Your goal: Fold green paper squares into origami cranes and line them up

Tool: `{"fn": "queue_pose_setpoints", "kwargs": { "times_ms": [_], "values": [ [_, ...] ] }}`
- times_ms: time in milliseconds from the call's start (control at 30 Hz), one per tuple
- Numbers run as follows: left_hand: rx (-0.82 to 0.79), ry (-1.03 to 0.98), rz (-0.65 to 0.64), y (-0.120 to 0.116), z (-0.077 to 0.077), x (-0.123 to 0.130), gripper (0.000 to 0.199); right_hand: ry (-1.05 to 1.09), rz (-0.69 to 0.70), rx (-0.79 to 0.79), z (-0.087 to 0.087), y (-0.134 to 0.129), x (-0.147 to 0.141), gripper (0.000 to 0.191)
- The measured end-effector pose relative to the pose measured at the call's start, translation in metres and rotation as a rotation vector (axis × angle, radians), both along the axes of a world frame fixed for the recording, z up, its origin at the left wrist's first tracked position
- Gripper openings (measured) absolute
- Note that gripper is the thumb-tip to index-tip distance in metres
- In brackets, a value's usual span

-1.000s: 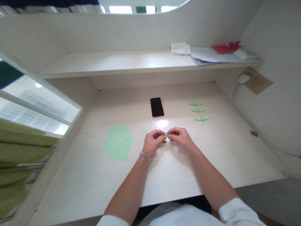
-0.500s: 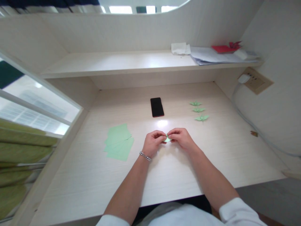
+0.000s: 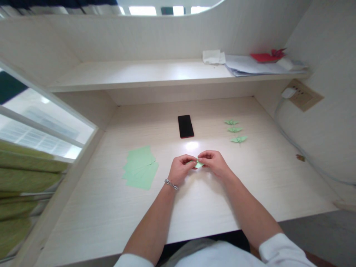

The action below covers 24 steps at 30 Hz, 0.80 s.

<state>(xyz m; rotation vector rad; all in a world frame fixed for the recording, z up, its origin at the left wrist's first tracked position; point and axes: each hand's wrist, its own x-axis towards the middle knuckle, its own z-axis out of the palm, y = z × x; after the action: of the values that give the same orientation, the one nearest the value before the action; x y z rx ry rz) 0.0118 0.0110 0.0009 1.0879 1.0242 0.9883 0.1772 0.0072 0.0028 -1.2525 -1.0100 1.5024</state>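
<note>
A small folded piece of green paper [image 3: 198,165] is pinched between my two hands, above the front middle of the desk. My left hand [image 3: 182,167] grips its left side with thumb and fingertips; a chain bracelet circles that wrist. On the other side my right hand [image 3: 213,163] pinches the paper's right part. The fingers cover most of the paper, so its exact folded form is hidden. To the left lies a spread stack of green paper sheets [image 3: 141,167]. Three folded green paper cranes [image 3: 238,139] stand in a column at the right.
Beyond my hands a black phone [image 3: 185,126] lies on the desk [image 3: 111,215]. A shelf [image 3: 139,74] above carries white papers [image 3: 241,66] and a red folded paper piece [image 3: 277,53]. A cable [image 3: 289,139] runs from the wall socket [image 3: 304,95] down the right side.
My fingers shift very slightly on the folded green paper, and a little more of it shows between them. Everything else stays in place.
</note>
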Motion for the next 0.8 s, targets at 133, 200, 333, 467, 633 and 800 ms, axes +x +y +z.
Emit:
{"fn": "queue_pose_setpoints", "kwargs": {
  "times_ms": [133, 200, 333, 467, 633, 800],
  "values": [
    [-0.032, -0.047, -0.005, 0.0002, -0.0008, -0.0003, 0.018, -0.035, -0.007, 0.029, -0.0017, 0.0009, 0.0014, 0.025],
    [-0.053, -0.075, -0.006, 0.0005, -0.0013, -0.0003, 0.019, -0.044, -0.009, 0.044, -0.0026, 0.0012, 0.0016, 0.024],
    [-0.081, -0.122, 0.004, 0.0008, -0.001, 0.0, 0.02, -0.059, -0.015, 0.063, -0.0041, 0.0013, 0.0009, 0.023],
    [-0.079, -0.123, -0.002, 0.0002, -0.0013, 0.0005, 0.026, -0.084, -0.02, 0.077, -0.0042, 0.0012, -0.0005, 0.022],
    [-0.047, -0.091, 0.0, 0.0, -0.0048, 0.001, 0.032, -0.103, -0.015, 0.077, -0.0023, 0.0003, -0.0018, 0.022],
    [-0.066, -0.117, 0.017, 0.0007, -0.0054, 0.0009, 0.034, -0.059, -0.019, 0.063, -0.0012, -0.0006, -0.0032, 0.024]
  ]
}}
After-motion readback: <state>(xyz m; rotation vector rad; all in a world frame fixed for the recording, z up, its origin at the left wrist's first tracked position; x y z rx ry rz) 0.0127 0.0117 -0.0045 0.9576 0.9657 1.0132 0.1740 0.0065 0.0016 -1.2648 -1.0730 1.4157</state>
